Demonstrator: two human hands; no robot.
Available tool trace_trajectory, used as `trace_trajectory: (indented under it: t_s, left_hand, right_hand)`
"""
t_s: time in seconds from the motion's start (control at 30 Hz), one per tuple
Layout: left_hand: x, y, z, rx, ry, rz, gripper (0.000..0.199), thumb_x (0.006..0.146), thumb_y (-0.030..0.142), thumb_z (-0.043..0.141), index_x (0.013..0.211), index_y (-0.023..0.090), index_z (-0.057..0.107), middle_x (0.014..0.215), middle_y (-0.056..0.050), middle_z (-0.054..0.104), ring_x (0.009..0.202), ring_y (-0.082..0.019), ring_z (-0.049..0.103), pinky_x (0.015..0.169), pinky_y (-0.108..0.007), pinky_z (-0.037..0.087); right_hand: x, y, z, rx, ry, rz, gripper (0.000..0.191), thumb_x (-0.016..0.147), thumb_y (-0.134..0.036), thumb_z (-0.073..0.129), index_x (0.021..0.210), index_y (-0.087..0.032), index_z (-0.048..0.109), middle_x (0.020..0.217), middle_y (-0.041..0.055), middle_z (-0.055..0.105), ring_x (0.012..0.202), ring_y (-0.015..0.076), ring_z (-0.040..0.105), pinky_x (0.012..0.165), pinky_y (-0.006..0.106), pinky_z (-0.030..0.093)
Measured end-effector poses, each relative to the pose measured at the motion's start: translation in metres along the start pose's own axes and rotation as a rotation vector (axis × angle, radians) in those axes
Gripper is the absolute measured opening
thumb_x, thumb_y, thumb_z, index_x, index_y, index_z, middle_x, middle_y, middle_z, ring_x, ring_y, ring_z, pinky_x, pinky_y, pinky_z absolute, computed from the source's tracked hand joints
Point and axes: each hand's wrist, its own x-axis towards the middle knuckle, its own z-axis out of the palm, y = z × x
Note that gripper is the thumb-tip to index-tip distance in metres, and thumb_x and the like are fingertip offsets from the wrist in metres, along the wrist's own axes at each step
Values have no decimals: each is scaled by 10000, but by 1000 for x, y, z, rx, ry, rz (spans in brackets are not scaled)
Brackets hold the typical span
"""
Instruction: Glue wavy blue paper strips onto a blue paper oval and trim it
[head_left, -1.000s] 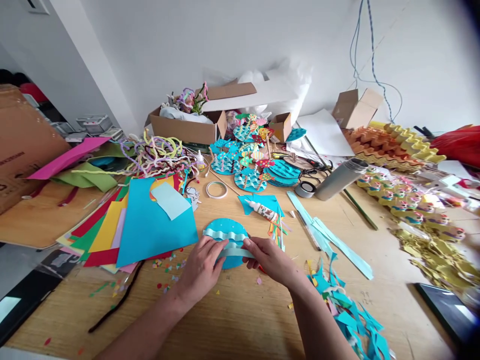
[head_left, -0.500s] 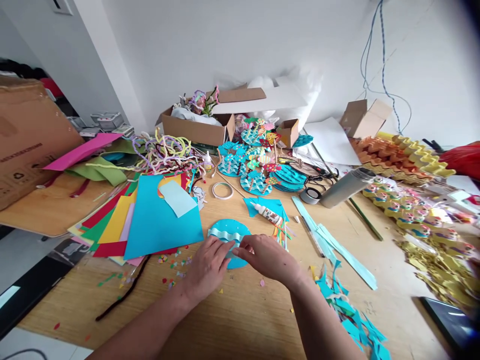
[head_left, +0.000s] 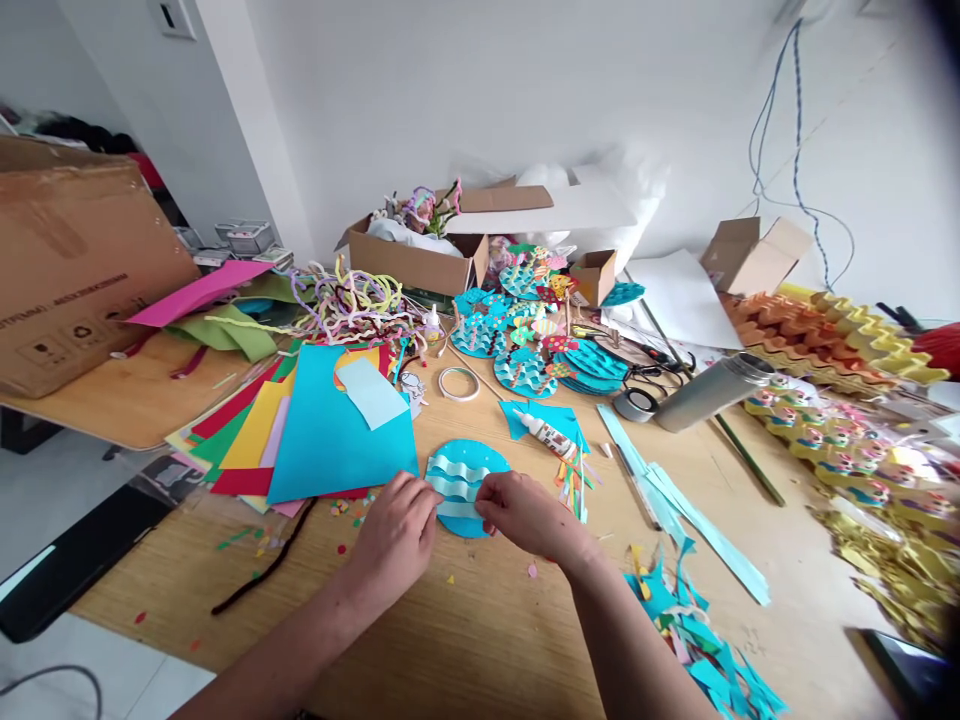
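Note:
A blue paper disc (head_left: 465,450) lies flat on the table in front of me. Across it run wavy light-blue paper strips (head_left: 459,490), one below another. My left hand (head_left: 396,528) has its fingers curled together at the left end of the lowest strip. At that strip's right end, over the disc's right side, my right hand (head_left: 525,515) closes its thumb and fingers; the ends in both grips are partly hidden. To the right, a white glue bottle (head_left: 551,435) rests on blue paper scraps (head_left: 517,420).
Coloured paper sheets (head_left: 337,450) are stacked to the left, with a tape roll (head_left: 458,383) behind the disc. Finished blue discs (head_left: 525,372) fill the back. A metal flask (head_left: 712,392) lies right of centre, light-blue strips (head_left: 705,530) and blue offcuts (head_left: 690,640) nearer me.
My hands have moved apart to the two ends of the lowest strip, uncovering the middle of the disc. The camera view has shifted slightly left.

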Motion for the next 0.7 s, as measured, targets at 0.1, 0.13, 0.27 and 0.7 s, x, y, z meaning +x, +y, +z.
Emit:
trace_trajectory:
  t_s: [0.1,0.13,0.27,0.7]
  left_hand:
    - [-11,-3,2,41,-25,25,259,838,23,461,958,189,620,919,-53,634,916,-230,533,810,-409,495]
    - [-13,-4,3,50,-31,29,289,829,10,459,989,190,619,948,-55,635,936,-231,532,829,-409,494]
    - [-16,-2,5,76,-36,53,341,805,-18,444,1025,179,614,983,-59,638,966,-233,529,869,-407,493]
    - [-16,-2,6,62,-83,52,380,752,-29,482,1037,179,620,989,-64,643,981,-239,522,871,-413,497]
  right_hand:
    - [2,3,4,49,-35,-7,168,786,-225,501,663,-204,614,597,-3,696,600,149,627,550,233,380]
    - [3,4,5,67,-50,-11,180,791,-244,506,649,-205,608,583,-2,691,593,149,630,553,233,389]
    - [5,8,9,143,-109,-22,221,794,-281,513,599,-202,579,554,2,677,547,148,635,545,236,420]
    - [18,11,23,465,-234,96,94,768,-135,475,703,-186,521,466,-44,603,429,120,614,419,187,451]
